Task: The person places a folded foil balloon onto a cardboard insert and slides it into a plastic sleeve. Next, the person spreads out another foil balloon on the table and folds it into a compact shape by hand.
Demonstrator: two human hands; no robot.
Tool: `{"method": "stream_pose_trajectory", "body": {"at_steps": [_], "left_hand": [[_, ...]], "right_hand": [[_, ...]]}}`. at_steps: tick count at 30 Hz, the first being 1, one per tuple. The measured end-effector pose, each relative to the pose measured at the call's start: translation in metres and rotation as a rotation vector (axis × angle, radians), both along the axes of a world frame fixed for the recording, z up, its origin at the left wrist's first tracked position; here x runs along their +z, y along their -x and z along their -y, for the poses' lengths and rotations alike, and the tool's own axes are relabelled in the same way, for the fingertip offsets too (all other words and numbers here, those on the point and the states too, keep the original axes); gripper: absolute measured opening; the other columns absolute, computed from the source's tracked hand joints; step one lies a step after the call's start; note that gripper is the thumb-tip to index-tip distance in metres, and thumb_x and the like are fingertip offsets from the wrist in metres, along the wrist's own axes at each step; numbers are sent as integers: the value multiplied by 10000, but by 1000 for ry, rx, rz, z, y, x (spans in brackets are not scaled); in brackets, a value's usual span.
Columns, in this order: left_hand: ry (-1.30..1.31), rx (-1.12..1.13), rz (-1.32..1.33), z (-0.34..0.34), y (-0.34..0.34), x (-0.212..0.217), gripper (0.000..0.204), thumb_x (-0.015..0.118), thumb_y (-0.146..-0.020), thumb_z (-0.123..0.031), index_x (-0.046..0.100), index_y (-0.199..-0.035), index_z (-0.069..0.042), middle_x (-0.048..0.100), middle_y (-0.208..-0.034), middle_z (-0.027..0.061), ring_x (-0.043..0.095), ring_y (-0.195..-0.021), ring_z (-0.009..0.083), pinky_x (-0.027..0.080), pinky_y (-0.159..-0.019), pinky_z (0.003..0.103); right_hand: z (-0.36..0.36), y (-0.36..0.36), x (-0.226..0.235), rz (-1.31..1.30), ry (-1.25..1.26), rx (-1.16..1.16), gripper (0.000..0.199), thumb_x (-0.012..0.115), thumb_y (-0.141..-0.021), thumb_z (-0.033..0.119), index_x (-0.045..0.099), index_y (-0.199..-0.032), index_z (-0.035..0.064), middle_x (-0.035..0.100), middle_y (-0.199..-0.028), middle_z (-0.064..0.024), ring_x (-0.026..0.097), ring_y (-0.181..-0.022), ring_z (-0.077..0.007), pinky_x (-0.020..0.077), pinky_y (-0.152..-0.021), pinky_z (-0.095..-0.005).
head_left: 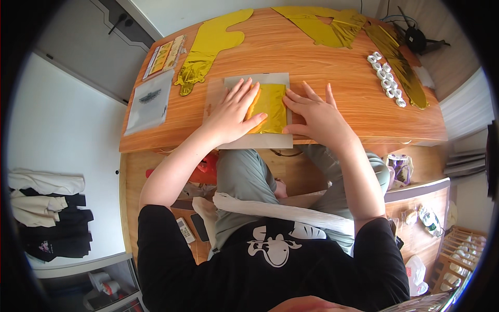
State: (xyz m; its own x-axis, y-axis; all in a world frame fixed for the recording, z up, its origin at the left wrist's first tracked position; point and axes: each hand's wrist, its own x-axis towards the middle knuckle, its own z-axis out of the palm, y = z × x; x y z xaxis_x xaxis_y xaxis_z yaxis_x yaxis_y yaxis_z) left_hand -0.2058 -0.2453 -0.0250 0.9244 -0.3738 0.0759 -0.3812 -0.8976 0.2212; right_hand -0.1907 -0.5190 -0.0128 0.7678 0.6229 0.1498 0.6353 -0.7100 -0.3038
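Pressing down on a folded gold foil piece (268, 108), both hands lie flat and open on it — neither is gripping anything. The left hand (232, 112) covers the foil's left edge, thumb reaching across its lower part, while the right hand (316, 115) rests its fingertips on the right edge. The foil sits on a clear plastic bag (255, 139) near the front edge of the wooden table (332, 57).

Judging by this, the step in hand is flattening the fold — squeezing it thin. The next move seems to call for keeping the fold tight while one hand shifts to the bag.

Farther back lie flat gold foil balloons (210, 44), a row of small white rings (387, 83), and to the left another packet (149, 100).
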Motion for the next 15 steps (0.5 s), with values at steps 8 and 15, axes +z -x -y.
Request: {"method": "stream_pose_trajectory", "body": {"at_steps": [8,15], "left_hand": [[-91,-27,27,0,-4,-3,824,485,-1022,-631,297,-1633,-111,249,-1697,197,204,-1585,346,163,-1275,545],[-79,-42,58,3,-1,-4,767,554,-1019,-541,318,-1630,-142,267,-1694,175,219,-1582,330,156,-1275,529]], "right_hand": [[-29,13,-18,229,-168,-49,720,781,-836,506,626,-1408,97,585,-1487,-95,451,-1451,-341,248,-1222,-589],[30,114,12,-1137,-499,1371,338,775,-904,148,618,-1174,19,608,-1158,-149,586,-1091,-343,498,-890,-417]]}}
